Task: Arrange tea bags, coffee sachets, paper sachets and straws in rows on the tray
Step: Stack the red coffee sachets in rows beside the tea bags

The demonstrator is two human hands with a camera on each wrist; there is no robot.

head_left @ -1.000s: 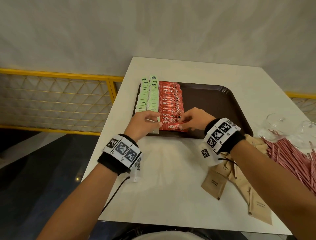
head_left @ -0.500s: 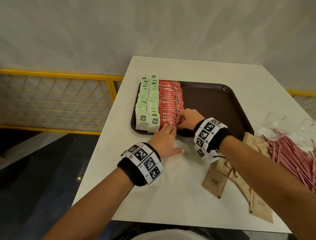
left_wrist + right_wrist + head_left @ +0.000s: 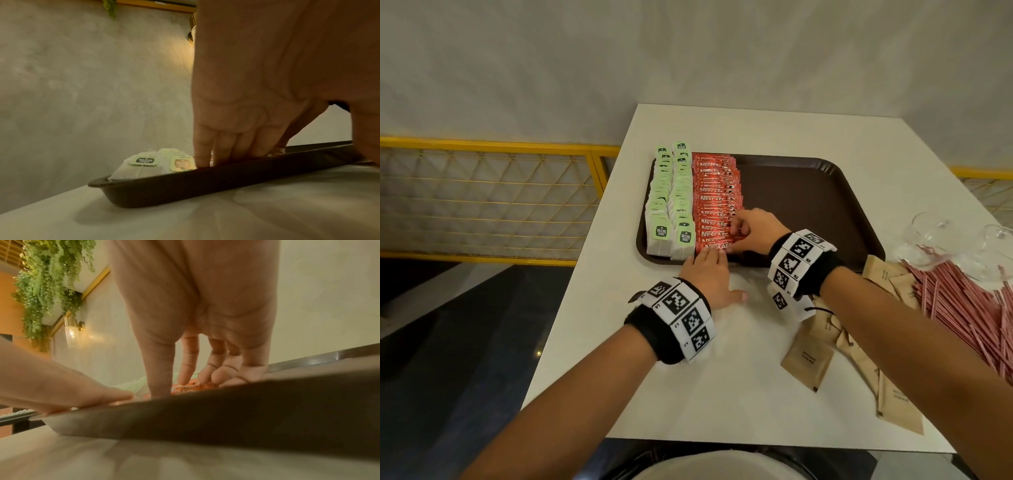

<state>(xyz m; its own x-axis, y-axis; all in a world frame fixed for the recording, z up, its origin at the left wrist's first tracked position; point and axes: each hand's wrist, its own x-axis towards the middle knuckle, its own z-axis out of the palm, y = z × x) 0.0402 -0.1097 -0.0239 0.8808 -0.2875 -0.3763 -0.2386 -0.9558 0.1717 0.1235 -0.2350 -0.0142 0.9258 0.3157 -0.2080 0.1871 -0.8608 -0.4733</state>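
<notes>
The dark brown tray (image 3: 808, 192) holds two rows of green-tagged tea bags (image 3: 671, 202) at its left and one row of red coffee sachets (image 3: 717, 195) beside them. My left hand (image 3: 709, 270) lies over the tray's near rim, its straight fingers (image 3: 205, 154) pressing on the near end of the coffee row. At the row's right side, my right hand (image 3: 751, 229) pinches the nearest sachets' ends (image 3: 191, 385) between thumb and fingers. Brown paper sachets (image 3: 808, 359) and pink straws (image 3: 962, 308) lie loose on the white table (image 3: 688, 394), right of my right arm.
Clear glasses (image 3: 935, 236) stand at the table's right edge above the straws. The tray's right two thirds are bare. A yellow railing (image 3: 493, 147) runs left of the table, with a drop to a dark floor beyond the left edge.
My left hand left the tea bags and moved right and nearer, to the near end of the coffee row. The right hand stayed at the row's right side.
</notes>
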